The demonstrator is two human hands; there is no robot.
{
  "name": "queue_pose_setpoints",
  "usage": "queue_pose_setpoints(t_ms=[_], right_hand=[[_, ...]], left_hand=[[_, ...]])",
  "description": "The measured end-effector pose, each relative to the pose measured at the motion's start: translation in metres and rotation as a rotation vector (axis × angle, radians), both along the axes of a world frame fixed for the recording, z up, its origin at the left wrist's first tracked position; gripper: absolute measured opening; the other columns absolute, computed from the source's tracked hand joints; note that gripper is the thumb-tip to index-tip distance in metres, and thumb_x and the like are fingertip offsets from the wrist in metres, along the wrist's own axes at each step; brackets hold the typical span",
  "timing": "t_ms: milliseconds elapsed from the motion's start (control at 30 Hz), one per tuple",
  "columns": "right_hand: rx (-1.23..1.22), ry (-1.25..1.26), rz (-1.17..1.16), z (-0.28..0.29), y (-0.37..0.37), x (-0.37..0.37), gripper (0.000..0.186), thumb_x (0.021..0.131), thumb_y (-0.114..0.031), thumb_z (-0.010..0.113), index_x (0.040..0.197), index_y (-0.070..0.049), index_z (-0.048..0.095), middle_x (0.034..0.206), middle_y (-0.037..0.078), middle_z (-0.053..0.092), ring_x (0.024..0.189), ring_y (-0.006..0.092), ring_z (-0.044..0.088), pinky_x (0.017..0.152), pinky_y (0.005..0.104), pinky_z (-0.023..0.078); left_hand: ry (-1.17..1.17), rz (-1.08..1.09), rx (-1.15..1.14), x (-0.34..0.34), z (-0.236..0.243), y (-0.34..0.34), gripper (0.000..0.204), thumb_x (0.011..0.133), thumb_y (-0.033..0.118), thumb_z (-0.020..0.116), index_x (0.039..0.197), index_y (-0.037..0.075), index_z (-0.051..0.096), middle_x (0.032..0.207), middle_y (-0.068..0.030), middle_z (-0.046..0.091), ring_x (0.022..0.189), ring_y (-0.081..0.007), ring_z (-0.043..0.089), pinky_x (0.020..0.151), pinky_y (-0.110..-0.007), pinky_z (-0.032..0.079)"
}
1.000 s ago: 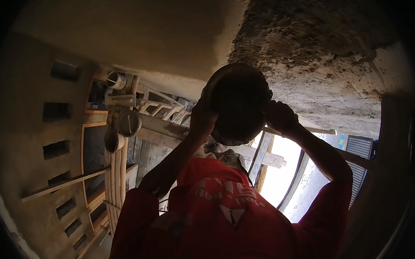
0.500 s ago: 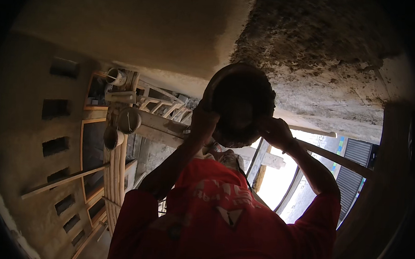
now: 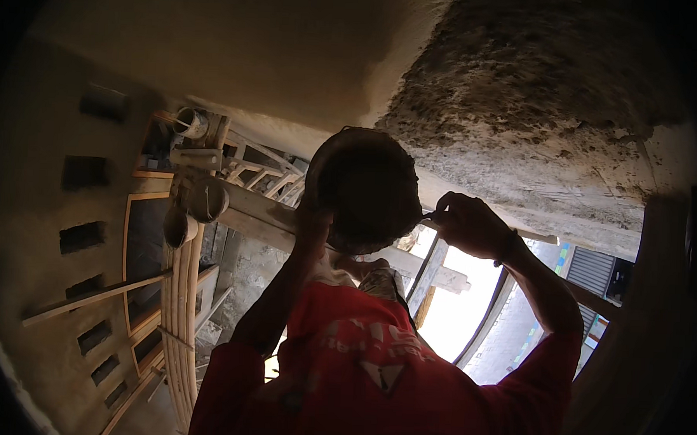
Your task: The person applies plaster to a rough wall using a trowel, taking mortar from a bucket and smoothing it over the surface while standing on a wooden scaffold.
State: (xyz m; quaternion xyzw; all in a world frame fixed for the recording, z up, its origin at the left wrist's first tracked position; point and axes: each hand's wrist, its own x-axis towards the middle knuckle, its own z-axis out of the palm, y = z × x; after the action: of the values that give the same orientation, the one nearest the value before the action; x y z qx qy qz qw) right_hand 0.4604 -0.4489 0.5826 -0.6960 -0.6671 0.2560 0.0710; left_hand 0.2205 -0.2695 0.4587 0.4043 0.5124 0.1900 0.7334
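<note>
Rough plaster [image 3: 540,94] beyond, bucket [image 3: 317,173] lay between left hand [image 3: 314,230], gripping its left side, and right hand [image 3: 466,223], off its right, pinching a dark bit [image 3: 429,215].

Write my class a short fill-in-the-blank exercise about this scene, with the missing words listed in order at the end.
1. The shirt worn here is ____.
2. The hand gripping the bucket is the person's ____ one.
3. A wristband shows on the person's ____ wrist.
4. Beside the smooth surface, the upper-right surface looks ____.

Missing words: red; left; right; rough.
</note>
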Motion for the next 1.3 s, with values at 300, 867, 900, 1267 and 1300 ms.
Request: queue_pose_setpoints(t_ms=[300,867,900,1267,1300], right_hand=[[-0.347,0.451,-0.556,-0.053,0.036,0.078,0.022,0.083,-0.019,0.066,0.101,-0.006,0.067,0.079,0.008,0.069,0.060,0.0099,0.062,0.056,0.0238,0.049],[-0.023,-0.495,-0.126,0.009,0.002,-0.005,0.023,0.079,-0.011,0.063,0.101,-0.006,0.061,0.080,0.014,0.057,0.073,0.0267,0.060,0.064,0.0416,0.050],[-0.019,-0.502,-0.116,0.003,0.004,-0.007,0.022,0.079,-0.011,0.061,0.101,-0.006,0.061,0.080,0.014,0.057,0.072,0.0269,0.059,0.063,0.0405,0.049],[-0.072,-0.191,-0.132,-0.079,-0.056,-0.028,0.013,0.079,-0.018,0.059,0.084,-0.009,0.065,0.081,0.010,0.065,0.077,0.0294,0.066,0.067,0.0410,0.056],[-0.038,-0.147,-0.136,-0.078,-0.055,-0.031,0.012,0.079,-0.018,0.060,0.085,-0.009,0.064,0.082,0.010,0.065,0.077,0.0296,0.066,0.068,0.0408,0.056]], left_hand=[[0.182,0.132,0.059,-0.057,-0.060,-0.009,0.042,0.067,-0.004,0.054,0.109,0.005,0.056,0.075,0.0022,0.047,0.060,-0.0068,0.043,0.053,-0.022,0.036],[0.105,-0.221,0.387,-0.012,-0.021,-0.016,0.056,0.068,-0.005,0.049,0.124,0.002,0.049,0.090,-0.0038,0.053,0.075,-0.0118,0.049,0.063,-0.024,0.043],[0.085,-0.239,0.435,-0.001,-0.001,-0.018,0.058,0.068,-0.005,0.049,0.126,0.002,0.048,0.089,-0.0041,0.053,0.073,-0.0122,0.049,0.062,-0.024,0.043],[-0.192,-0.342,0.340,0.061,0.045,-0.046,0.057,0.065,-0.006,0.050,0.121,-0.001,0.053,0.095,-0.0045,0.057,0.081,-0.0108,0.052,0.071,-0.023,0.043],[-0.177,-0.346,0.325,0.059,0.045,-0.047,0.057,0.064,-0.006,0.049,0.121,-0.001,0.053,0.095,-0.0043,0.057,0.080,-0.0107,0.052,0.069,-0.023,0.043]])
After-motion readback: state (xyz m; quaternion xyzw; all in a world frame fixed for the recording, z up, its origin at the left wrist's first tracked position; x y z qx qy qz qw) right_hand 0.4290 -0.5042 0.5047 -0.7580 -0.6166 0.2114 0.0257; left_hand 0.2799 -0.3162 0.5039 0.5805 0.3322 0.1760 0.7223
